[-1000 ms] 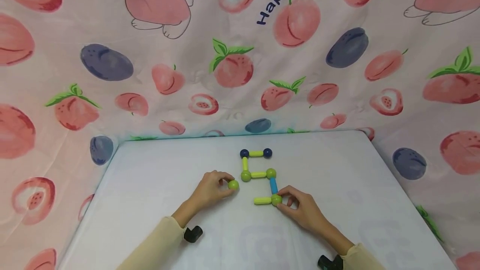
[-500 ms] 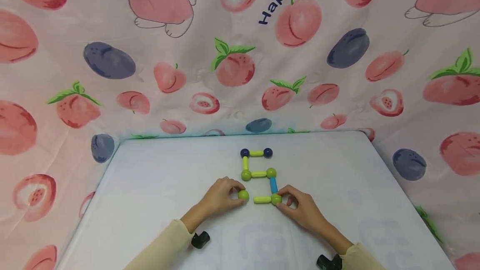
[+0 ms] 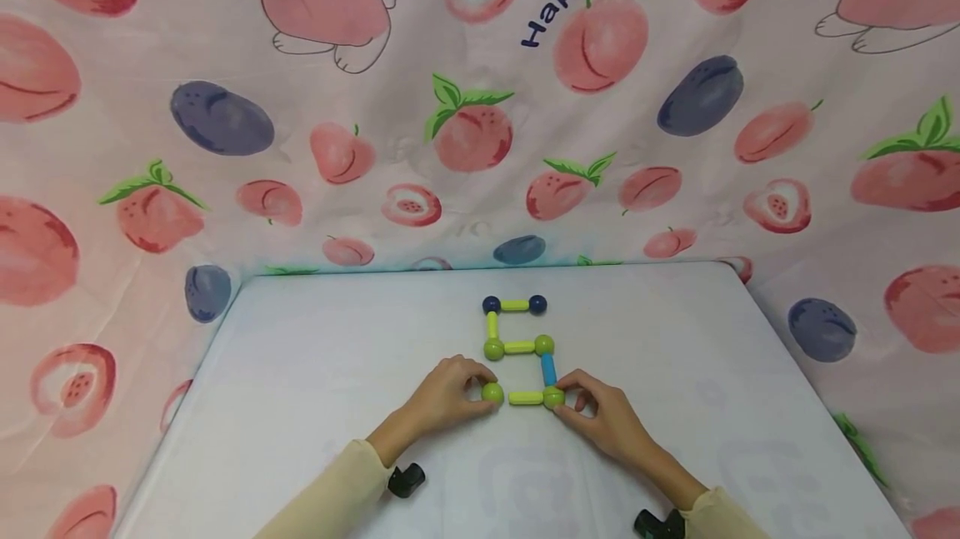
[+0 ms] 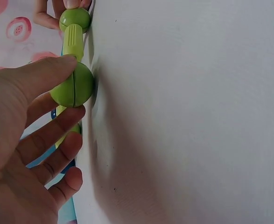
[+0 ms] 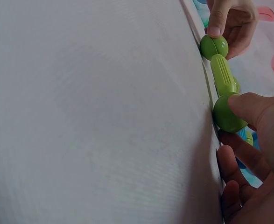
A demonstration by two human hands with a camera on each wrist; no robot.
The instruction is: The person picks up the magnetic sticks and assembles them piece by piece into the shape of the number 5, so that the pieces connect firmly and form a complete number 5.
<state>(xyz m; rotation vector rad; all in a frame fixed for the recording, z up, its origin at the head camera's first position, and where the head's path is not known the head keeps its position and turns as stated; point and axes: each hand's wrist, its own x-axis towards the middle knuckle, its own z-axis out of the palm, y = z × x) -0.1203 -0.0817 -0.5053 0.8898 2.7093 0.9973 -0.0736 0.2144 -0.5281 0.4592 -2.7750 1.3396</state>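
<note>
My left hand (image 3: 450, 393) pinches a loose green ball (image 3: 492, 393) between thumb and fingers, at the free left end of a yellow-green rod (image 3: 526, 398). In the head view a small gap shows between ball and rod. My right hand (image 3: 606, 416) pinches the green ball (image 3: 553, 397) at the rod's other end. From there a blue rod (image 3: 549, 370) runs up to another green ball (image 3: 544, 345). The chain goes on through a yellow-green rod (image 3: 519, 347), a green ball (image 3: 493, 349) and an upright rod (image 3: 492, 325) to the dark blue balls (image 3: 537, 305) at the top.
The chain lies flat on a white table (image 3: 337, 339). Behind the table hangs a pink cloth (image 3: 480, 227) printed with fruit. Each wrist carries a small black camera, the left camera (image 3: 407, 481) and the right camera (image 3: 660, 524).
My left hand has carried its green ball right and toward me, from left of the chain to the free end of the bottom rod. My right hand has stayed on its ball.
</note>
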